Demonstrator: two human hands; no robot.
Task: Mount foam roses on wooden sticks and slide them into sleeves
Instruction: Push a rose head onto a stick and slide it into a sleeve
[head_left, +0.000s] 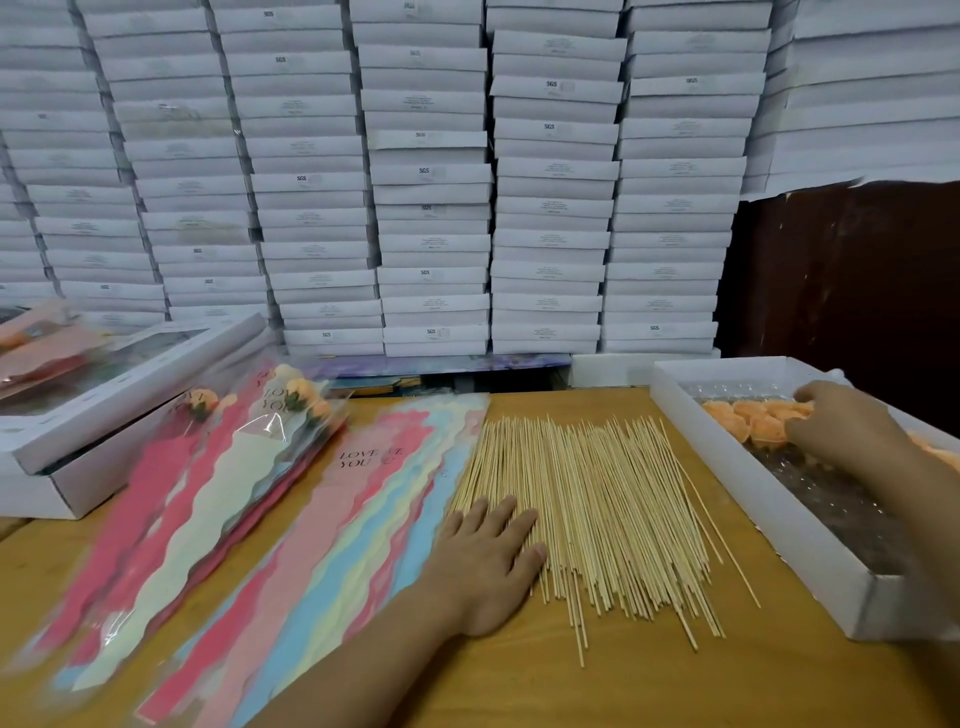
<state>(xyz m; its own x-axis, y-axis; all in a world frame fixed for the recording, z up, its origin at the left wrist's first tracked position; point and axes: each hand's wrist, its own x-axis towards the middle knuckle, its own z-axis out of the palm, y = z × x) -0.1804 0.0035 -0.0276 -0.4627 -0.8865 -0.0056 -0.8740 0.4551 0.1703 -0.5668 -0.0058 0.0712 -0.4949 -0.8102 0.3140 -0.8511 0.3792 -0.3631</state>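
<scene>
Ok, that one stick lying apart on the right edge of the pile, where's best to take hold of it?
Pinch the stray stick near its lower end, coming from above on its right side. There it lies alone on bare table, angled away from the stick pile, so fingers can likely close on it without catching neighbours. The left hand rests flat on the pile's left edge.

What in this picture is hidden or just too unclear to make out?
- Head view: the right hand reaches into the tray; its fingers are hidden behind its back, so a grip on a rose cannot be told.
- The tray's near end is cut off by the right edge.
- Small print on the stacked boxes is too tiny to read.
- The finished roses at left are motion-blurred.
</scene>
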